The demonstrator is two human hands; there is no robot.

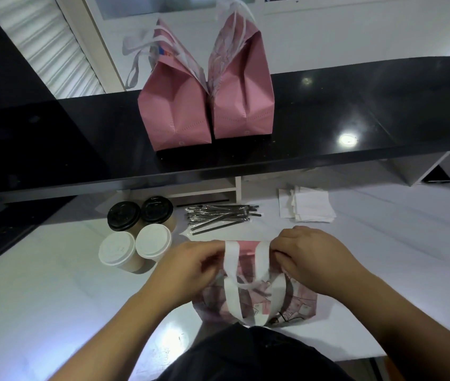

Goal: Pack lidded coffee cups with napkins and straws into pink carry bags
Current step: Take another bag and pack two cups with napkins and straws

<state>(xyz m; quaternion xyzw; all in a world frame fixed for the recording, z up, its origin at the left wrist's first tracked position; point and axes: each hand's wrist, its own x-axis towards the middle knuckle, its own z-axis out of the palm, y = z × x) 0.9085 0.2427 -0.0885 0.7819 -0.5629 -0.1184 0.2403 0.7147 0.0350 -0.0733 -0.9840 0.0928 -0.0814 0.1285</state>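
Note:
A flat pink carry bag [257, 301] with white handles lies on the white counter in front of me. My left hand [191, 265] pinches its top edge at the left, and my right hand [309, 254] pinches the top edge at the right. To the left stand several lidded coffee cups: two with black lids [123, 215] behind two with white lids [153, 241]. A pile of black wrapped straws [221, 215] lies beyond the bag. White napkins [310, 204] are stacked to the right of the straws.
Two upright pink bags [180, 111] [241, 105] stand side by side on the raised black shelf [356, 127] behind the counter. The white counter [53, 298] stretches left and right of the bag. A dark object lies at the far left edge.

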